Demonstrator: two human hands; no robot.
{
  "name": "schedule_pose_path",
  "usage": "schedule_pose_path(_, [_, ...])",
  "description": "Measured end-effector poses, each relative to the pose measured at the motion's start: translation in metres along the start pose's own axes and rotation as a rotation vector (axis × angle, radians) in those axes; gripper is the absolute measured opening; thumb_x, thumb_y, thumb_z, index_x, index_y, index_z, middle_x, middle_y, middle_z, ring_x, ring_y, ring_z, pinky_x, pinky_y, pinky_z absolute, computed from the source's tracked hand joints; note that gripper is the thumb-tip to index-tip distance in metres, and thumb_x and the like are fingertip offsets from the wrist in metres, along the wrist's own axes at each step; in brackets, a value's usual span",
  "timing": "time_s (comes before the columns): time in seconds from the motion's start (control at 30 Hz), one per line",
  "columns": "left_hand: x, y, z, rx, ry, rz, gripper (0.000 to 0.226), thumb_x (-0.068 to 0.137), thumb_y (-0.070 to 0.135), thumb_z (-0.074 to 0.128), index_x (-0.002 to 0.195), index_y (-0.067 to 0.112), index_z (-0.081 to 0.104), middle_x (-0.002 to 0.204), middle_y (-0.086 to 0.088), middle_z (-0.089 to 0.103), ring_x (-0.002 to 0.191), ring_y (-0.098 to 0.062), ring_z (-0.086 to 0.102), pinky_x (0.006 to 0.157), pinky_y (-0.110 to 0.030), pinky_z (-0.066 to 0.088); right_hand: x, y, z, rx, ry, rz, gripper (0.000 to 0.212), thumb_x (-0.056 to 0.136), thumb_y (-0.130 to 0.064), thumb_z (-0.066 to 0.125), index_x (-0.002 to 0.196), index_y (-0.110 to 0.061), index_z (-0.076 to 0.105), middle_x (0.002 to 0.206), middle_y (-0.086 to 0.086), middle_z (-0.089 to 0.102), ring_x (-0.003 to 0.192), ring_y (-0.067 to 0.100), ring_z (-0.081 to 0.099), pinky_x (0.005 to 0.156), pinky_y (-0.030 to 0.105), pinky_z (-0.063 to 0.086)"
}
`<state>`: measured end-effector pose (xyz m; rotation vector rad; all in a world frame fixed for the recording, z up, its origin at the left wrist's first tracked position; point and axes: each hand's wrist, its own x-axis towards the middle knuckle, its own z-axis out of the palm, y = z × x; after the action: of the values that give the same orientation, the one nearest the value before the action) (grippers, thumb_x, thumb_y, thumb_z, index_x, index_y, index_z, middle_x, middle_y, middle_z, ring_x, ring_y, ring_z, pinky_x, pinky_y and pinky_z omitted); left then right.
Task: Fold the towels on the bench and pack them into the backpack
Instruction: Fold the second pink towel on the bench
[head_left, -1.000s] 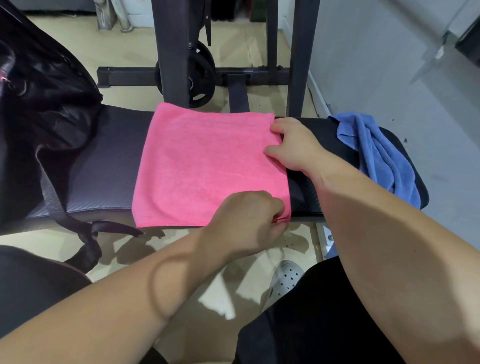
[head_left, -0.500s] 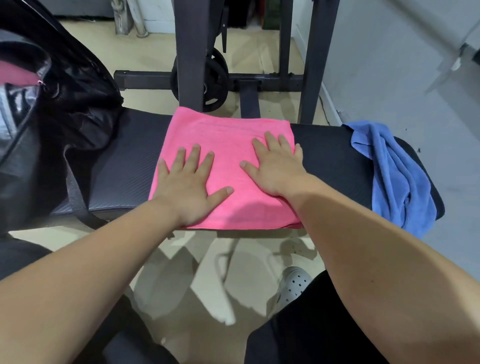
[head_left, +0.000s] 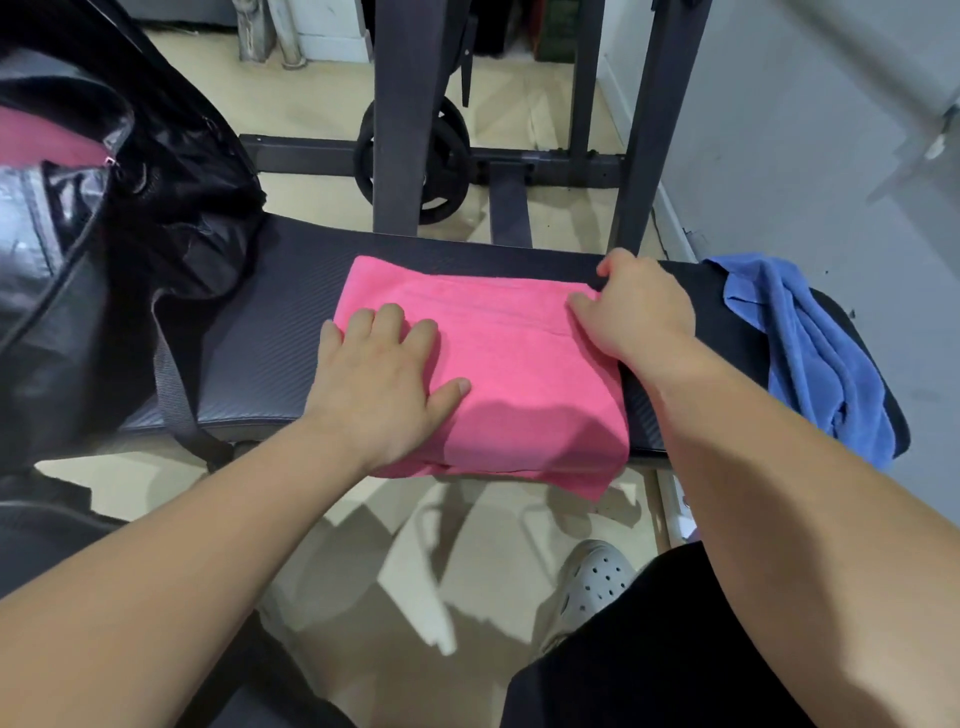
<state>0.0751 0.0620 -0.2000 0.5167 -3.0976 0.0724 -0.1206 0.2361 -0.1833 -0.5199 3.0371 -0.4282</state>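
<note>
The pink towel (head_left: 519, 384) is lying folded on the desk (head_left: 270, 364) at the centre of the frame, its near edge hanging a little over the desk's front lip. The left hand (head_left: 379, 384) is pressing flat on the towel's left part, fingers (head_left: 389, 322) straight and slightly spread. The right hand (head_left: 639, 312) is sitting at the towel's upper right corner, fingers curled over the far edge and thumb lying on top, so it seems to be pinching that corner. The blue towel (head_left: 810, 353) is lying crumpled at the right of the frame, draping over the desk's end, well apart from the pink one. The backpack (head_left: 104, 234) is standing at the upper left, at the desk's other end.

The pink towel is looking soft, light and limp, neither slippery nor fragile. Lifted by one corner, it is likely to sag and come unfolded. For another fold, taking both right corners together is looking safest. For carrying, clamping through all layers at a folded edge, with a palm underneath, should be keeping the stack together.
</note>
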Motion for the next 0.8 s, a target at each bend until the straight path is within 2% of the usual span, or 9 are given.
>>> schedule_pose_path(0.1, [0.013,-0.008,0.003,-0.060,-0.008,-0.018,0.079,0.088,0.074,0.024,0.146,0.021,0.036,0.153,-0.011,0.034,0.142,-0.034,0.028,0.114,-0.063,0.021,0.008,0.009,0.006,0.053,-0.089,0.096,0.039,0.089,-0.046,0.064,0.116,-0.018,0.061,0.114,0.005,0.066,0.105,0.030,0.061,0.076,0.035,0.044])
schedule_pose_path(0.2, [0.025,-0.019,0.005,-0.113,-0.026,-0.038,0.082,0.091,0.072,0.028,0.155,0.021,0.024,0.165,-0.007,0.018,0.152,-0.030,0.011,0.119,-0.064,0.010,0.012,0.009,0.009,0.223,-0.043,0.016,0.013,0.090,-0.018,0.061,0.102,-0.022,0.065,0.102,0.000,0.066,0.097,0.024,0.061,0.077,0.031,0.044])
schedule_pose_path(0.3, [0.039,-0.028,0.005,-0.156,-0.014,-0.040,0.081,0.093,0.071,0.030,0.157,0.021,0.023,0.167,-0.004,0.012,0.154,-0.027,0.007,0.119,-0.065,0.008,0.013,0.006,0.009,0.457,0.031,-0.083,0.025,0.090,-0.004,0.054,0.092,-0.025,0.066,0.085,-0.010,0.062,0.079,0.007,0.057,0.073,0.023,0.040])
schedule_pose_path(0.4, [0.050,-0.033,0.007,-0.186,-0.035,-0.055,0.082,0.093,0.072,0.029,0.158,0.022,0.019,0.169,-0.002,0.008,0.155,-0.025,0.004,0.120,-0.065,0.006,0.015,0.002,0.011,0.581,0.024,-0.080,0.036,0.090,0.003,0.049,0.088,-0.021,0.075,0.094,-0.010,0.068,0.085,-0.001,0.059,0.075,0.015,0.045])
schedule_pose_path(0.47, [0.053,-0.035,0.011,-0.190,-0.068,-0.071,0.085,0.093,0.074,0.027,0.159,0.022,0.017,0.169,-0.001,0.006,0.155,-0.024,0.002,0.120,-0.065,0.006,0.018,0.002,0.014,0.606,0.003,-0.035,0.040,0.090,0.006,0.047,0.099,-0.018,0.078,0.106,-0.004,0.071,0.097,0.007,0.063,0.090,0.019,0.050])
schedule_pose_path(0.53, [0.054,-0.038,0.016,-0.185,-0.117,-0.097,0.089,0.092,0.076,0.023,0.160,0.020,0.012,0.169,0.000,0.002,0.155,-0.023,-0.001,0.120,-0.064,0.005,0.020,0.004,0.018,0.603,-0.002,0.009,0.040,0.092,0.006,0.048,0.111,-0.015,0.076,0.118,0.001,0.070,0.110,0.013,0.062,0.100,0.023,0.046])
schedule_pose_path(0.73, [0.059,-0.045,0.022,-0.167,-0.178,-0.167,0.095,0.089,0.080,0.016,0.161,0.020,-0.002,0.168,0.002,-0.010,0.155,-0.020,-0.010,0.121,-0.063,0.002,0.027,0.004,0.025,0.528,0.013,-0.038,0.033,0.098,-0.004,0.054,0.126,-0.011,0.070,0.131,0.003,0.066,0.124,0.016,0.058,0.104,0.017,0.036])
schedule_pose_path(0.8, [0.061,-0.048,0.022,-0.173,-0.192,-0.192,0.097,0.088,0.082,0.016,0.161,0.021,-0.004,0.168,0.003,-0.012,0.155,-0.022,-0.010,0.121,-0.063,0.002,0.030,0.004,0.030,0.402,0.028,-0.112,0.031,0.098,-0.009,0.055,0.125,-0.011,0.070,0.130,0.005,0.066,0.121,0.022,0.059,0.106,0.025,0.041])
